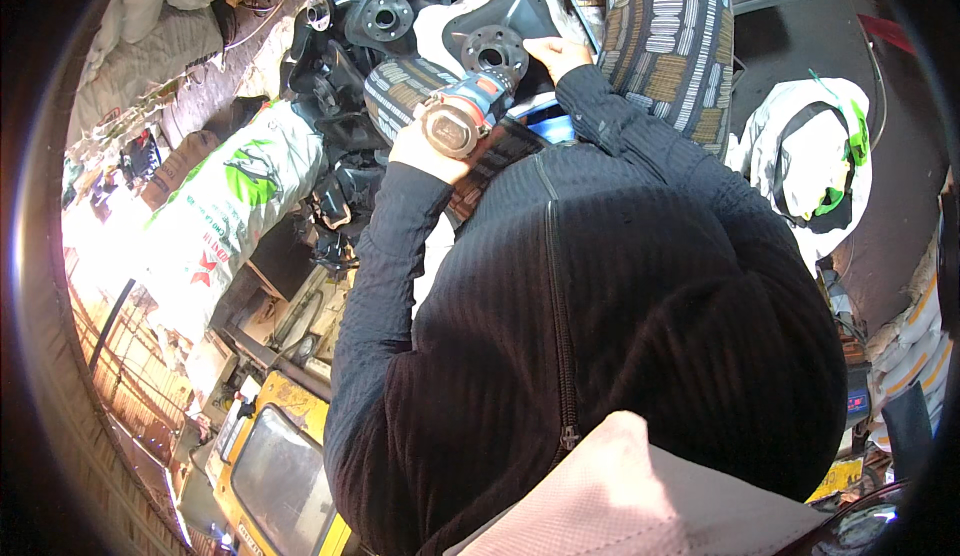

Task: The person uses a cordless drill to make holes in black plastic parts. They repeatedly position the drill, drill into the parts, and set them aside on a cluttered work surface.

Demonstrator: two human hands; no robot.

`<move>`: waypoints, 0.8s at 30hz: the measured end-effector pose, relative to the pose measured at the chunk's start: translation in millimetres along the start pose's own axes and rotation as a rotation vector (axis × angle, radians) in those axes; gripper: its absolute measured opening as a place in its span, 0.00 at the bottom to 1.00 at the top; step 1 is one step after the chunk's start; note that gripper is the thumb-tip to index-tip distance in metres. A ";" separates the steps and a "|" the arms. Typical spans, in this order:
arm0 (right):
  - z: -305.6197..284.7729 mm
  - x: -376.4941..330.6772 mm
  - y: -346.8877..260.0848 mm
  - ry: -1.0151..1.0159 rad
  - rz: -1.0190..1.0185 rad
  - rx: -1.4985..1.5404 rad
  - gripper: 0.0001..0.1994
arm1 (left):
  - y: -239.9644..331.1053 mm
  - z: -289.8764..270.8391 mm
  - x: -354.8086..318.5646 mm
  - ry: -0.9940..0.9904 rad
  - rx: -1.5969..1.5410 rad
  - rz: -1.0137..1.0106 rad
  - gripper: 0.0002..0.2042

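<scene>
A cordless power tool (455, 121) with a blue body and a pale round-cornered end is gripped in my left hand (425, 154). Its far end meets the round, holed flange of a black flanged part (507, 18), so the working tip is hidden. At the right rim of that flange my right hand (560, 57) is closed, fingertips pinching the edge. The flanged part lies over a white sack (435, 26). A patterned cushion-like roll (665, 46) is beside my right forearm, with a similar patterned piece (395, 96) left of the tool.
Several more black flanged parts (380, 18) are heaped at the far left. A white and green sack (235, 211) lies left of my arm, and another white sack (815, 156) stands on the right. A yellow-framed machine (285, 476) is at the lower left.
</scene>
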State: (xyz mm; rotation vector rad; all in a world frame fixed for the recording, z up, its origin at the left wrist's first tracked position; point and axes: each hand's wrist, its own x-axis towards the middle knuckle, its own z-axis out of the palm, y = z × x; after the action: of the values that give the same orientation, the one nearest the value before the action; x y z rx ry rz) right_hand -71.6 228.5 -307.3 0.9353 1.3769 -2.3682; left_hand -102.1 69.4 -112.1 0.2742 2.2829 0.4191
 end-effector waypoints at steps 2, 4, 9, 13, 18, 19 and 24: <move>-0.4 -0.6 -0.5 0.017 -0.004 -0.052 0.12 | 0.6 1.0 0.4 -0.003 0.127 0.023 0.29; -0.1 -1.5 -1.5 0.032 0.005 -0.085 0.11 | 5.2 0.7 -0.1 0.045 0.101 0.057 0.27; 3.3 -2.8 -3.0 0.042 0.018 -0.111 0.10 | 23.5 -8.2 1.1 -0.014 0.096 -0.041 0.27; 2.2 -2.3 1.2 0.048 -0.009 -0.114 0.12 | 26.7 -8.8 5.2 -0.045 0.070 -0.098 0.29; -0.4 2.3 7.3 0.038 -0.032 -0.234 0.12 | 13.5 2.5 11.9 -0.018 0.016 -0.105 0.29; -1.0 3.2 6.1 0.031 -0.062 -0.239 0.12 | 11.9 5.2 10.3 -0.002 0.096 -0.019 0.29; -4.1 1.6 -18.1 0.008 0.042 0.012 0.15 | 11.0 0.8 -7.0 0.123 0.277 0.072 0.27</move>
State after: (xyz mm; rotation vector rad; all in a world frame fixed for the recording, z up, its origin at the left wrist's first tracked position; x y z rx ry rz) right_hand -80.3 241.6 -297.4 0.9681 1.3342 -2.3468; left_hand -96.2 77.4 -103.7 0.4825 2.4572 0.1575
